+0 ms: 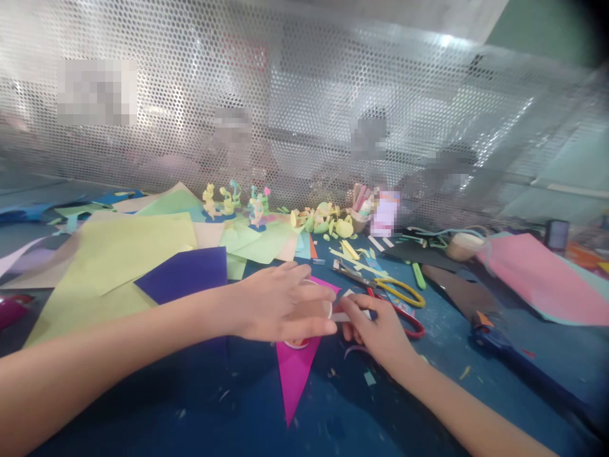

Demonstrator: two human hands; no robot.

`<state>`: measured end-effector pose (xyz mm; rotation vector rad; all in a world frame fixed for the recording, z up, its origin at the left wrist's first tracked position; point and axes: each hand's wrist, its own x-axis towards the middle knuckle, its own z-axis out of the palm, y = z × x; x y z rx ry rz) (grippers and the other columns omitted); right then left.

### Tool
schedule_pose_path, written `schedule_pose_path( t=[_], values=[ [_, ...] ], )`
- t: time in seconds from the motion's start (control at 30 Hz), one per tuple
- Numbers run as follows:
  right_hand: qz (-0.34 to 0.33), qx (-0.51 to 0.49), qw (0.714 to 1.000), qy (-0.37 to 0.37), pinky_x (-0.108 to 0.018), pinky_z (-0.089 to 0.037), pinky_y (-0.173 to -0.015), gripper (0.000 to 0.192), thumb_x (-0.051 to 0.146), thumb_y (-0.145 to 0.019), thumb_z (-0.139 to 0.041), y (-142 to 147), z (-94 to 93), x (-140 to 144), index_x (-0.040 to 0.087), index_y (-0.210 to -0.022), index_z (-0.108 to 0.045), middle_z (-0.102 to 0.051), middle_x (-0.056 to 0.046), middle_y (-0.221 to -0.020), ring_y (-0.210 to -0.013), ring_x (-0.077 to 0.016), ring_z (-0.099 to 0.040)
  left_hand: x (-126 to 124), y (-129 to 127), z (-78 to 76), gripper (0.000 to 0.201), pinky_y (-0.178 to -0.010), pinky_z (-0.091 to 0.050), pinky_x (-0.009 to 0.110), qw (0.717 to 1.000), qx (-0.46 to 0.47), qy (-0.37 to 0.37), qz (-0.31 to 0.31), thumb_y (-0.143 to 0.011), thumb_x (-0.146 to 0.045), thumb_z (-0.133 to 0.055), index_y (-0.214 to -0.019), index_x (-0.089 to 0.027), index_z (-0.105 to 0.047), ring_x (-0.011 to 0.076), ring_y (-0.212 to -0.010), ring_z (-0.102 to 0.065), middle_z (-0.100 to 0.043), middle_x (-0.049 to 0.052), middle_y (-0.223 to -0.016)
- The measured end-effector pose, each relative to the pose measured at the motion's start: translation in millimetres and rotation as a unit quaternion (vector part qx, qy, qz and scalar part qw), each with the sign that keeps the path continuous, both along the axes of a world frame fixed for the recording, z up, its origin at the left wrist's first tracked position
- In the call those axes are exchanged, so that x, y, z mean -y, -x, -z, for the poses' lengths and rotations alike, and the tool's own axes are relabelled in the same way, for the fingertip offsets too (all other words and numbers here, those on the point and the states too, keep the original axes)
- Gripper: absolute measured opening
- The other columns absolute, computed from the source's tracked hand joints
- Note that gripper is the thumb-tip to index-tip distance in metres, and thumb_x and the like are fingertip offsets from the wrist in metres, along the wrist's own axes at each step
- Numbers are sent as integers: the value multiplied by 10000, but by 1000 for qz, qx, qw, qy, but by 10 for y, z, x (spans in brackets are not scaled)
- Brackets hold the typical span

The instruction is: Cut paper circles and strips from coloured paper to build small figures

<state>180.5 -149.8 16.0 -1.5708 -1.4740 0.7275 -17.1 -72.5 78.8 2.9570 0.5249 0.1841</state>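
Over a magenta sheet of pointed paper (295, 381), my left hand (280, 304) is wrapped round a small tilted cup (311, 310) with a white rim. The hand covers most of the cup, and a red-patterned round edge shows beneath it. Close to the rim, my right hand (375, 324) pinches a thin white stick (346, 317) with a dark end, perhaps a pen. The stick points left towards the cup's mouth; whether it touches is unclear. Yellow-handled scissors (397, 291) and red-handled scissors (419, 329) lie beside my right hand.
Yellow-green paper (128, 266) and dark blue paper (190, 274) lie at left. Small paper figures (228, 202) and cut pieces (328, 219) stand behind. At right are pink paper (537, 276), a glue gun-like blue tool (504, 349) and a cup (464, 245). A perforated screen (295, 95) rises behind.
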Motion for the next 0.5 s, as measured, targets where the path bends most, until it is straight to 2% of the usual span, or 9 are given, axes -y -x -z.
schedule_pose_path(
  t=[0.13,0.33,0.5],
  values=[
    [7,29,999,12,-203,-321,-398,377,387,-859,-444,6,-73,81,172,-591,-597,-512,29,-399,-373,-86,-431,-25,18,52,555,-859,-376,366,1000,15,-7,9,-845,-626,-260,-1265,-309,-434,251,-997,-468,-489,81,-1052],
    [29,35,998,32,-201,-316,-389,427,357,-838,-446,94,-144,185,182,-449,-479,-478,30,-352,-339,-75,-397,-23,18,37,556,-846,-375,371,1000,15,4,6,-841,-629,-266,-1265,-313,-438,250,-969,-468,-479,80,-1017],
    [31,7,998,49,-198,-288,-363,375,351,-819,-456,34,-212,77,178,-492,-519,-460,37,-335,-321,-73,-376,-9,14,-6,519,-858,-354,368,999,22,20,17,-854,-605,-275,-1242,-315,-461,237,-948,-448,-479,65,-988]
  ],
)
